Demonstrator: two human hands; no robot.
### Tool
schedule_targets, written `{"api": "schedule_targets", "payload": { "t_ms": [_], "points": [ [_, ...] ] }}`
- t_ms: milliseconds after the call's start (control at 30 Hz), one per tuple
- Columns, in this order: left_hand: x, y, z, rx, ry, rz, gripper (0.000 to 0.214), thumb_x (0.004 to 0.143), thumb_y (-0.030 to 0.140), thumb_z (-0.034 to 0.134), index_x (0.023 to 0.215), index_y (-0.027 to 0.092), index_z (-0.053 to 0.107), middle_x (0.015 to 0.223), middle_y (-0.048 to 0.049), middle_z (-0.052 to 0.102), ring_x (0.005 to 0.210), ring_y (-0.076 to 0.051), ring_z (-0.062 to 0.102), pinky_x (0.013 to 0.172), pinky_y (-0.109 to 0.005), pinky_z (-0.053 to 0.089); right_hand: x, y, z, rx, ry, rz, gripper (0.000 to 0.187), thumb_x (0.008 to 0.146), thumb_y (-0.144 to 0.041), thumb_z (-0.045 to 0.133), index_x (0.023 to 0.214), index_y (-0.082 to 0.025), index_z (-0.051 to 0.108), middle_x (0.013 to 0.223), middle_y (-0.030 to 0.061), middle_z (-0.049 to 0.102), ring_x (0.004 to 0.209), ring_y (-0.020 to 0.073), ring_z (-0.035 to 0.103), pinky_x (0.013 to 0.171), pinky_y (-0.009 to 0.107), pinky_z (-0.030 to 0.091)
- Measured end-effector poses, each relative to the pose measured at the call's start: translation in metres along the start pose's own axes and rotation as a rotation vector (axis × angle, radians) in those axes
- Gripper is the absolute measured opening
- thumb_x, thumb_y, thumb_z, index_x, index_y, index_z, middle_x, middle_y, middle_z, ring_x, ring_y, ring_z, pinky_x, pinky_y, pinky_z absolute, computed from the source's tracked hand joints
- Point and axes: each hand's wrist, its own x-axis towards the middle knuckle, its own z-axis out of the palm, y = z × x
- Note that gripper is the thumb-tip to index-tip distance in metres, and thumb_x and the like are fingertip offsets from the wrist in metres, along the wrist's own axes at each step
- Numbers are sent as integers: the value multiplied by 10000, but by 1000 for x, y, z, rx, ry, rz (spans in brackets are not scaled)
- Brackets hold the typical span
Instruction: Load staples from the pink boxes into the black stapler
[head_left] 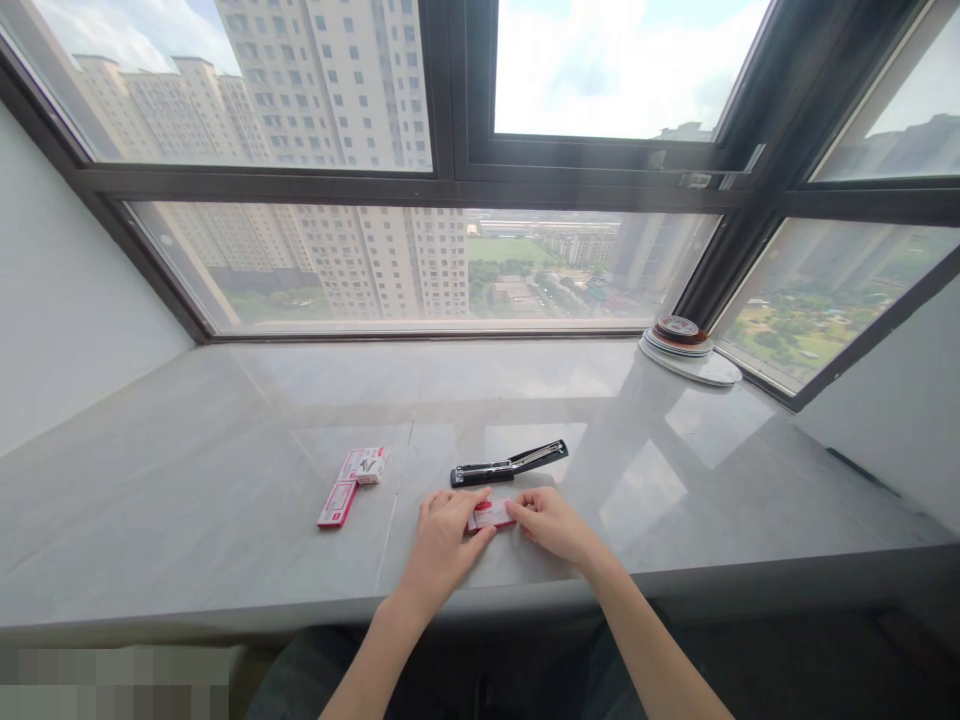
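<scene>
Between my hands, on the marble sill near its front edge, lies a small red and white box [493, 514]. My left hand [448, 530] grips its left end, fingers over the top and thumb along the near side. My right hand [549, 522] pinches the box's right end between thumb and forefinger. Just beyond the box rests a black stapler [510, 466], opened out with its upper arm swung to the right. Off to the left sit several red and white boxes [341, 497], one small box [370, 465] showing a picture of staples.
A grey marble sill [225, 470] runs up to a dark window frame [420, 190]. At the far right corner stands a stack of round plates or lids [679, 345]. White walls close in both sides, and the sill's front edge lies close to my forearms.
</scene>
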Motion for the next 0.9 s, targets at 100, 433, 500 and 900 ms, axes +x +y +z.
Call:
{"api": "schedule_targets", "payload": {
  "t_ms": [100, 433, 500, 900],
  "points": [
    [0, -8, 0, -108, -8, -1, 431, 900, 303, 701, 1325, 311, 633, 1238, -35, 694, 1127, -256, 600, 1021, -435, 463, -2, 5, -13, 40, -21, 24, 431, 929, -573, 573, 733, -189, 575, 528, -32, 528, 450, 94, 381, 453, 214, 237],
    [-4, -12, 1, -219, 17, -67, 541, 891, 242, 674, 1414, 324, 563, 1257, -42, 669, 1176, -255, 590, 1074, -447, 463, -5, -4, -30, -272, 171, -135, 234, 913, -437, 622, 882, -212, 676, 535, -54, 546, 502, 121, 465, 514, 226, 294],
    [-4, -11, 1, -219, 14, -63, 545, 886, 239, 680, 1411, 327, 563, 1255, -38, 667, 1178, -252, 588, 1071, -440, 462, -2, -22, -21, -386, 99, -229, 171, 899, -370, 636, 853, -233, 727, 578, -36, 580, 545, 131, 502, 536, 236, 299],
    [-4, -9, -5, -191, 6, -55, 472, 891, 271, 671, 1355, 317, 599, 1211, -42, 689, 1110, -256, 605, 984, -413, 479, 21, -53, 11, -927, 60, -312, 137, 761, -107, 684, 659, -198, 694, 729, 96, 698, 726, 242, 651, 668, 295, 359]
  ]
}}
